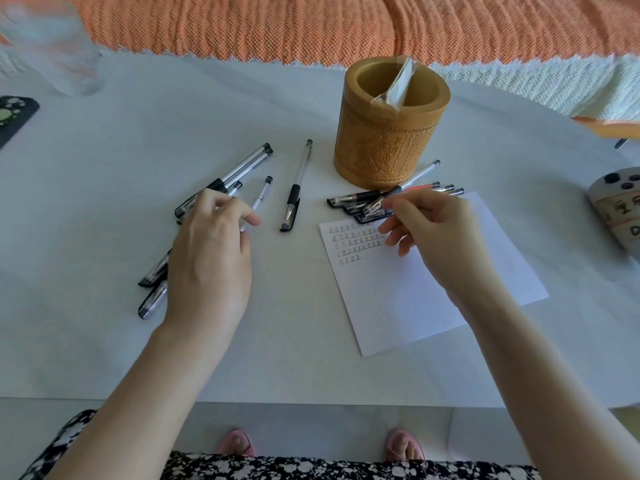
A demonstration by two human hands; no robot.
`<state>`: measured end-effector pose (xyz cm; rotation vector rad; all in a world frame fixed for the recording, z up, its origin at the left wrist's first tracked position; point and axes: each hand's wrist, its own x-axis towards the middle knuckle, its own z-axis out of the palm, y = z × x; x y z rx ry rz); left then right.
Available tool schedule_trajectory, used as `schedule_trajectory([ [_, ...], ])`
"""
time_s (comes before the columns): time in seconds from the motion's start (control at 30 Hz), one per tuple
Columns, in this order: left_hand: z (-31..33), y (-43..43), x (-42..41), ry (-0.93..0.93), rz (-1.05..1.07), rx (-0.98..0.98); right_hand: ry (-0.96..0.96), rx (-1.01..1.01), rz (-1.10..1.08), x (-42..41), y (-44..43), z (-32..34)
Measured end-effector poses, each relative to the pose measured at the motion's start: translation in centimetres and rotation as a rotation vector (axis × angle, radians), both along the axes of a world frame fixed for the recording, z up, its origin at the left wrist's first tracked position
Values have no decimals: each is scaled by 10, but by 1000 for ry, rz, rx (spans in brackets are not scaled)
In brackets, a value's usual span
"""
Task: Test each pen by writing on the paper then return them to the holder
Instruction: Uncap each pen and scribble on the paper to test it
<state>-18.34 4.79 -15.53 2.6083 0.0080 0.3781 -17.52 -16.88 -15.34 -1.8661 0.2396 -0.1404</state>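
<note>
A carved bamboo pen holder (pixel 388 147) stands at the back of the table with a clear plastic wrapper in it. In front of it lies a white paper (pixel 443 289) with several rows of written marks at its top left. My right hand (pixel 433 233) pinches a capped clear pen (pixel 412 183) above a bunch of capped pens (pixel 356 199) at the paper's top edge. My left hand (pixel 211 251) rests on the loose pens at the left, its fingers around a thin clear pen (pixel 259 197). One capped pen (pixel 298 185) lies alone in the middle.
More capped pens (pixel 239 174) lie scattered left of my left hand, two near my wrist (pixel 154 289). A clear glass (pixel 52 46) stands far left, a dark phone-like object (pixel 14 116) beside it, a round box (pixel 616 213) at the right edge. An orange cover lies behind.
</note>
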Motion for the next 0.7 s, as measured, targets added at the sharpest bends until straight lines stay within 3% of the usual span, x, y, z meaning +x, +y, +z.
schedule_trajectory([
  [0.2, 7, -1, -1, -104, -6, -88, -30, 20, 9, -3, 5, 1],
  [0.33, 13, -9, -4, -192, -198, -232, -34, 85, 76, -7, 11, 8],
  [0.5, 17, -25, -16, -137, -485, -281, 18, 233, 289, -14, 22, 14],
  [0.7, 13, -34, -23, -35, -430, -412, -41, 342, 252, -15, 20, 15],
])
